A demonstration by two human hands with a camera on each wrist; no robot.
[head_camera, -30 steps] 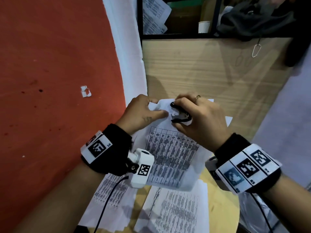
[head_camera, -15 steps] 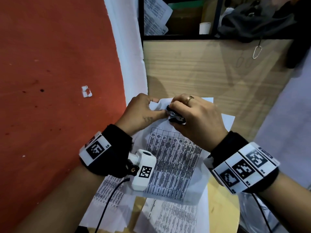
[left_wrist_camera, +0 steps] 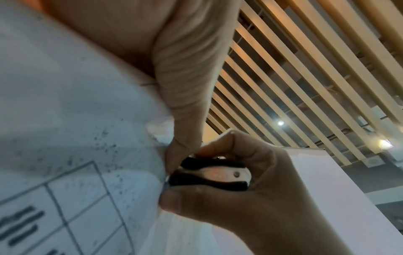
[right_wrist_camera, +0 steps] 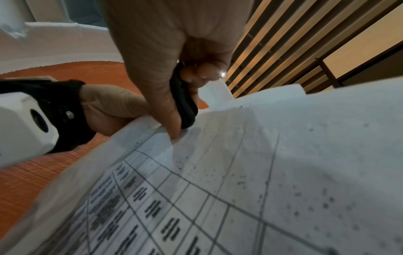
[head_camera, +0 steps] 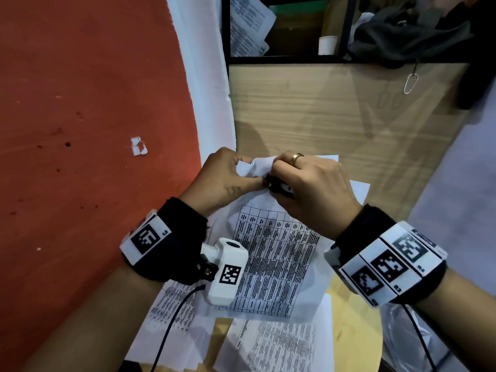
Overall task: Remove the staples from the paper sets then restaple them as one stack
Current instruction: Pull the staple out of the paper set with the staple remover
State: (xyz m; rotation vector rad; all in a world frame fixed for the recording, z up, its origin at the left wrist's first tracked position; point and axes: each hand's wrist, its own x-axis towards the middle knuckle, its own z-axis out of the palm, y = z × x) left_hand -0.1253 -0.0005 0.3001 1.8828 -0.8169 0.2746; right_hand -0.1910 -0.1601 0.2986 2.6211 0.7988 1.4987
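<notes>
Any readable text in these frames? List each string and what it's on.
"L5": on the left wristband, beside its square code.
"R4", "R3": on the right wristband; small, so this is a likely reading.
Table sheet: the print is too blurred to read in every view.
Sheets on the table and the paper on the shelf: the print is too small to read.
Staple remover: no marking shows.
</notes>
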